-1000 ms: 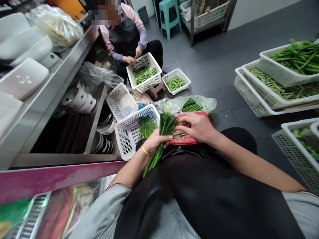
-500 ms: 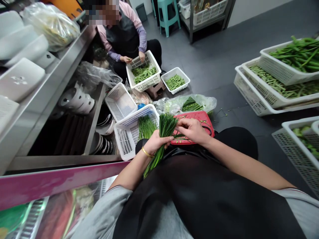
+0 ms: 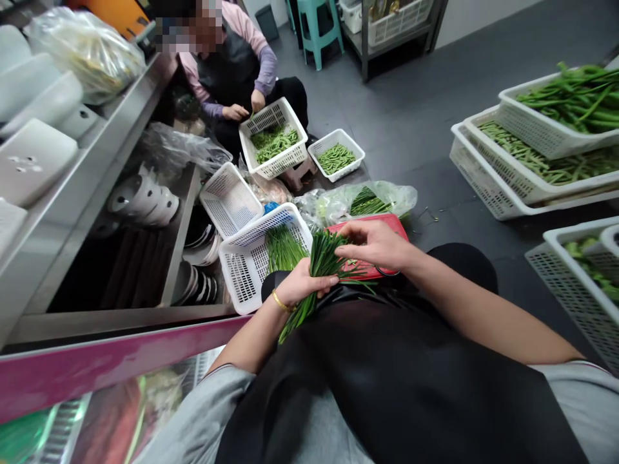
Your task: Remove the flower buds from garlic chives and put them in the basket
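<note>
Plainly, the left hand [image 3: 300, 281] wraps the green stalk bundle [image 3: 325, 252], its long axis running near-left to far-right; the right hand [image 3: 380, 245], half-curled, sits right of the far end, any grip unclear.

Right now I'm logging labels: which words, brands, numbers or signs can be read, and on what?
No readable text.
Bright orange flat surface, upper left: small dark marks, too blurred to identify.
Long, thin green stalk bundle: no lettering visible.
</note>
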{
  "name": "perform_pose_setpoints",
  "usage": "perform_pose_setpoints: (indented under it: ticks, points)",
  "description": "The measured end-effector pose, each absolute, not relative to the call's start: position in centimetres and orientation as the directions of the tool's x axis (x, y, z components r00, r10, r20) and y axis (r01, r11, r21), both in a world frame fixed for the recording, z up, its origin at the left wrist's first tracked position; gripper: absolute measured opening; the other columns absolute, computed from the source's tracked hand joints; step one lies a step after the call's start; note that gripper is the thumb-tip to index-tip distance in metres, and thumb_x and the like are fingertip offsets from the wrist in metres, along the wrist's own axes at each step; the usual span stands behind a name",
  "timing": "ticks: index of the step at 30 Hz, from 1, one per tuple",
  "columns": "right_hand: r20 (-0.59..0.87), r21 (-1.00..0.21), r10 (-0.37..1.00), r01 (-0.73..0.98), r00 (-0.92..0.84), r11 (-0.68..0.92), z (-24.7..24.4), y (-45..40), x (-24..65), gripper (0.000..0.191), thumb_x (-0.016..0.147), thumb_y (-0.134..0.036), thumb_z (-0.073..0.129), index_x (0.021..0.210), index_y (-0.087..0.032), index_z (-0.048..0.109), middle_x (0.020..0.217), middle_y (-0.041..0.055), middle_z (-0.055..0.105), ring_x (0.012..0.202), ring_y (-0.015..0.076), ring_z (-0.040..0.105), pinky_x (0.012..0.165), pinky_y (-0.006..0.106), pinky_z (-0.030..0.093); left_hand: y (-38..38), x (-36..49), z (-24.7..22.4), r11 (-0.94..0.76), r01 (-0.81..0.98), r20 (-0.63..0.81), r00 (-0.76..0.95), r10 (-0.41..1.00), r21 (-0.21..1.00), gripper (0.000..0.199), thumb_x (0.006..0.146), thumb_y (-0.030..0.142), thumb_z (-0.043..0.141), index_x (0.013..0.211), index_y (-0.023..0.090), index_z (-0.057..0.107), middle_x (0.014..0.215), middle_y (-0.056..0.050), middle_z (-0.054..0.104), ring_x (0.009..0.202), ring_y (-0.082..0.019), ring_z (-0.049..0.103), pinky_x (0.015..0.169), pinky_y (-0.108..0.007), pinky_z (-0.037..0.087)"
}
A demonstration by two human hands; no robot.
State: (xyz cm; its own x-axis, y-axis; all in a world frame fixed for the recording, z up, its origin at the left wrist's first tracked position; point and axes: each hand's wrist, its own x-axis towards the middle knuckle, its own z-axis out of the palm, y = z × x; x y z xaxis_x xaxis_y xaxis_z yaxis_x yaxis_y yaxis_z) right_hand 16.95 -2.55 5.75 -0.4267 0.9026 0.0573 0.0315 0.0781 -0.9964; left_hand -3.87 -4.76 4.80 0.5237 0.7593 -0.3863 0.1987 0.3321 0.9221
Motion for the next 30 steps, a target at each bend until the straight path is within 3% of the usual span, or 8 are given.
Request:
perform_pose_setpoints:
  ticks: [4, 6, 8, 16, 22, 24, 27, 30]
  points:
    - [0.093, -0.996, 0.911, -0.041, -0.402, 0.083, 4.6, -3.5, 16.0, 0.021, 0.075, -0.036, 0.065, 0.081, -0.016, 0.061, 0.079, 0.0029, 0.064, 0.073, 0.0146, 0.06, 0.07, 0.031, 0.05, -4.9, -4.1, 4.4, 0.396, 0.068, -0.37, 0.524, 0.767, 0.916, 0.055, 0.063, 0.053, 0.078, 0.09, 0.007, 0.066, 0.055, -0.001, 0.059, 0.038, -0.007, 0.046, 0.037, -0.02, 0.031]
    - [0.103, -0.995, 0.923, -0.055, -0.371, 0.089, 3.9, -3.8, 16.3, 0.02, 0.075, -0.035, 0.066, 0.082, -0.016, 0.062, 0.082, 0.0041, 0.066, 0.077, 0.0154, 0.061, 0.073, 0.031, 0.05, -5.0, -4.1, 4.3, 0.432, 0.021, -0.381, 0.51, 0.771, 0.902, 0.069, 0.063, 0.052, 0.078, 0.113, 0.007, 0.062, 0.058, -0.001, 0.061, 0.038, -0.007, 0.046, 0.037, -0.02, 0.031]
    - [0.105, -0.994, 0.931, -0.049, -0.351, 0.094, 3.5, -4.1, 16.6, 0.02, 0.075, -0.034, 0.066, 0.082, -0.016, 0.061, 0.081, 0.0044, 0.066, 0.076, 0.0156, 0.061, 0.072, 0.031, 0.05, -5.1, -4.0, 4.4, 0.459, -0.004, -0.4, 0.483, 0.779, 0.888, 0.077, 0.062, 0.051, 0.079, 0.121, 0.007, 0.058, 0.056, 0.0, 0.06, 0.037, -0.007, 0.046, 0.037, -0.019, 0.031]
    - [0.233, -0.904, 0.885, 0.246, -0.404, 0.35, 5.2, -3.9, 18.2, 0.02, 0.085, -0.032, 0.055, 0.079, -0.016, 0.065, 0.074, 0.0031, 0.067, 0.068, 0.0127, 0.059, 0.065, 0.025, 0.046, -4.6, -3.8, 5.0, 0.45, 0.04, -0.422, 0.427, 0.799, 0.892, 0.057, 0.059, 0.048, 0.08, 0.095, 0.006, 0.064, 0.046, 0.004, 0.052, 0.033, -0.006, 0.042, 0.035, -0.019, 0.028]
    - [0.286, -0.578, 0.847, 0.625, -0.448, 0.525, 4.3, -3.7, 18.2, 0.016, 0.079, -0.019, 0.05, 0.073, -0.015, 0.064, 0.074, 0.0087, 0.066, 0.068, 0.0168, 0.058, 0.068, 0.03, 0.043, -4.6, -3.7, 5.0, 0.411, 0.125, -0.424, 0.416, 0.804, 0.903, 0.045, 0.059, 0.049, 0.08, 0.063, 0.012, 0.055, 0.044, 0.003, 0.05, 0.034, -0.006, 0.041, 0.035, -0.02, 0.028]
    - [0.263, -0.6, 0.887, 0.655, -0.38, 0.459, 3.3, -3.5, 17.5, 0.011, 0.073, -0.018, 0.051, 0.067, -0.016, 0.06, 0.069, 0.0083, 0.063, 0.065, 0.0167, 0.055, 0.067, 0.031, 0.042, -4.7, -3.6, 5.0, 0.365, 0.177, -0.405, 0.408, 0.818, 0.914, 0.046, 0.06, 0.049, 0.079, 0.057, 0.013, 0.051, 0.044, 0.003, 0.049, 0.035, -0.006, 0.041, 0.036, -0.02, 0.029]
    - [0.123, -0.916, 0.979, 0.36, -0.16, 0.174, 1.9, -2.8, 16.9, 0.01, 0.071, -0.023, 0.048, 0.063, -0.019, 0.052, 0.061, 0.0031, 0.057, 0.058, 0.0143, 0.052, 0.062, 0.029, 0.044, -5.1, -3.6, 5.1, 0.273, 0.241, -0.355, 0.433, 0.829, 0.931, 0.047, 0.063, 0.05, 0.077, 0.052, 0.014, 0.049, 0.043, 0.003, 0.048, 0.036, -0.005, 0.04, 0.037, -0.02, 0.029]
    - [-0.048, -0.997, 0.998, -0.056, -0.035, -0.05, 1.9, -2.1, 17.5, 0.014, 0.072, -0.032, 0.05, 0.066, -0.02, 0.05, 0.061, 0.0, 0.056, 0.06, 0.014, 0.055, 0.066, 0.032, 0.049, -5.5, -3.9, 5.4, 0.212, 0.287, -0.335, 0.501, 0.798, 0.934, 0.047, 0.067, 0.049, 0.074, 0.05, 0.014, 0.048, 0.042, 0.003, 0.046, 0.038, -0.006, 0.04, 0.04, -0.02, 0.03]
